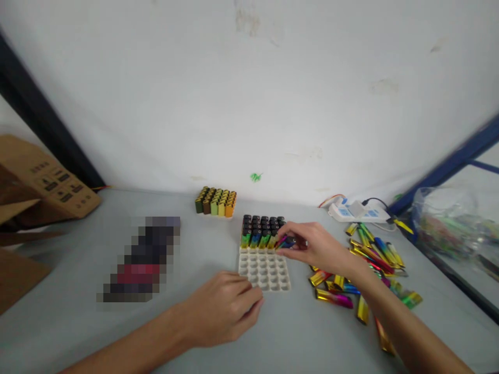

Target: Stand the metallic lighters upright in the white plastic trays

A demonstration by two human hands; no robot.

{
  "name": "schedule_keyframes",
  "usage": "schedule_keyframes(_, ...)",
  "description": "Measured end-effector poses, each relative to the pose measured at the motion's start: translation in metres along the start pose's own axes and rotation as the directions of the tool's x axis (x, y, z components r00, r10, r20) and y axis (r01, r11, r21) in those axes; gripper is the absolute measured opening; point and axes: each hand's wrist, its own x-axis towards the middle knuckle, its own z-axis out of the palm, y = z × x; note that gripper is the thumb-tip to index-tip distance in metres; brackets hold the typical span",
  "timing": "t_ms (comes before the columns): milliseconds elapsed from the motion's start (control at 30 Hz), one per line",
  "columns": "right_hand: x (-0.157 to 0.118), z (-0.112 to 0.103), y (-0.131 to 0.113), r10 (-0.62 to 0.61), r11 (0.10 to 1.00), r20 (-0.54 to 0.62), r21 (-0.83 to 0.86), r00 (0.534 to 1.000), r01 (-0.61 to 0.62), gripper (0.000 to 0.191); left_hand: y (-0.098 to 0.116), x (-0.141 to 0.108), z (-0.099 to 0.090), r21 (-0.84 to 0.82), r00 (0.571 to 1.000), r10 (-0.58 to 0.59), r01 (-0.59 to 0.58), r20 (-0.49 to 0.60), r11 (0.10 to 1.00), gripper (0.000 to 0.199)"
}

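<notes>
A white tray [265, 270] with rows of small sockets lies on the grey table. Its far rows hold upright black-capped colourful lighters [261, 231]. My right hand [315, 246] pinches a lighter [286, 242] at the right end of the filled rows, touching the tray. My left hand [226, 306] rests on the table with curled fingers against the tray's near left corner. Several loose shiny lighters [366, 270] lie scattered right of the tray, under my right forearm.
A block of yellow-green lighters [216, 201] stands near the wall. A white power strip [356, 212] and a clear plastic bag [452, 223] are at right. Cardboard boxes [42, 182] sit at left. A blurred-out patch [142, 259] lies left of the tray.
</notes>
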Motion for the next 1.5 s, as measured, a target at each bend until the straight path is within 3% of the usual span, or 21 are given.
schedule_keyframes(300,0.022,0.024,-0.016,-0.069,0.987,-0.051,-0.151,0.996,0.060,0.027,-0.003,-0.002,0.004,-0.006,0.999,0.005,-0.005,0.041,1.000,0.021)
schedule_keyframes(467,0.032,0.037,-0.026,-0.112,0.967,-0.016,-0.234,0.994,0.105,0.025,-0.004,-0.003,0.005,0.001,0.998,-0.005,0.005,0.064,1.000,0.023)
schedule_keyframes(733,0.035,0.046,-0.036,-0.071,0.931,0.034,-0.357,0.997,0.078,0.022,-0.007,-0.003,0.004,-0.016,0.998,-0.016,0.017,0.059,1.000,0.021)
schedule_keyframes(1133,0.036,0.045,-0.041,-0.063,0.935,0.020,-0.348,0.998,0.065,0.020,-0.008,-0.004,0.006,-0.034,0.997,-0.033,0.035,0.069,0.999,0.017)
schedule_keyframes(1367,0.039,0.043,-0.039,-0.067,0.956,0.019,-0.286,0.998,0.070,0.032,-0.010,-0.005,0.006,-0.070,0.998,-0.046,0.049,0.046,0.996,0.017)
schedule_keyframes(1500,0.037,0.052,-0.041,-0.075,0.947,-0.017,-0.315,0.997,0.066,0.020,-0.012,-0.004,0.010,-0.080,0.995,-0.095,0.097,0.027,0.992,0.016)
